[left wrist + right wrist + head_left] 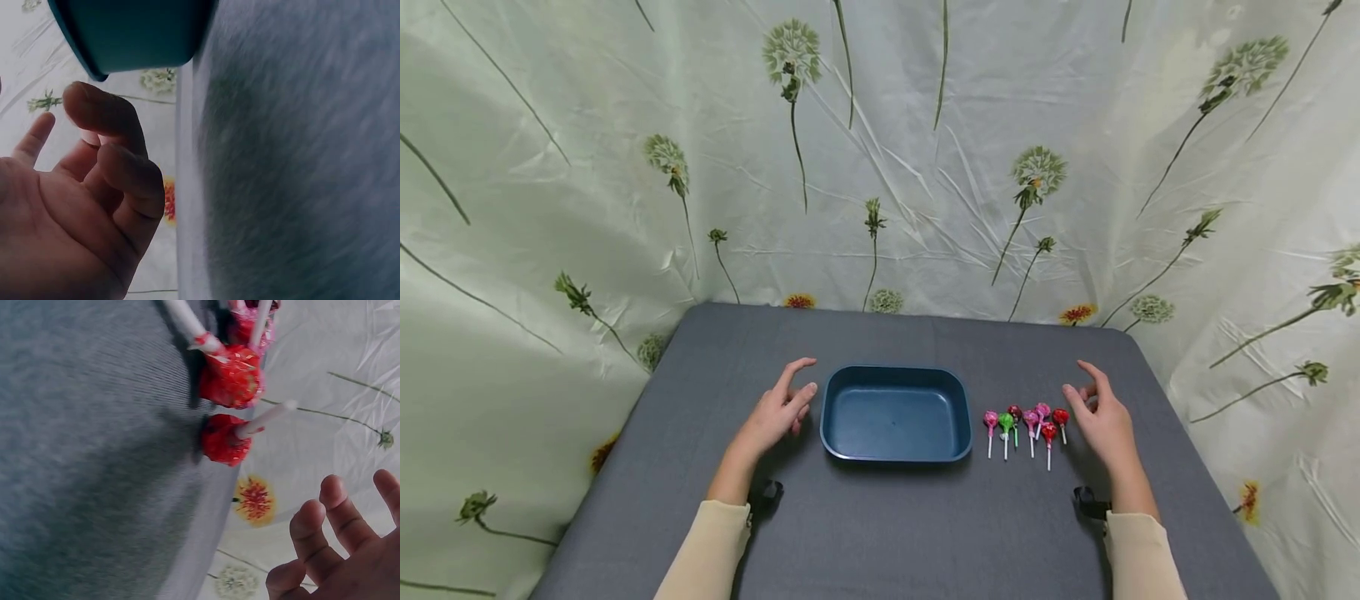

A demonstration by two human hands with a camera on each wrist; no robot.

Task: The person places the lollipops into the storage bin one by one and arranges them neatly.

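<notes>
Head: the left hand (775,412), loosely bent and empty, is beside a blue tray (895,421); 7 lollipops (1031,420) lie between tray and right hand (1105,423), likewise bent, empty. Left wrist: tray near hand. Right wrist: 2 red lollipops (231,381), apparently pink behind.

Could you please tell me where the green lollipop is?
In the head view, the green lollipop lies right of the blue tray, beside the leftmost pink lollipop.

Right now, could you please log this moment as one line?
tray: blue, empty; lollipops: on table, right of tray; left hand: empty, beside tray; right hand: empty, beside lollipops
</notes>
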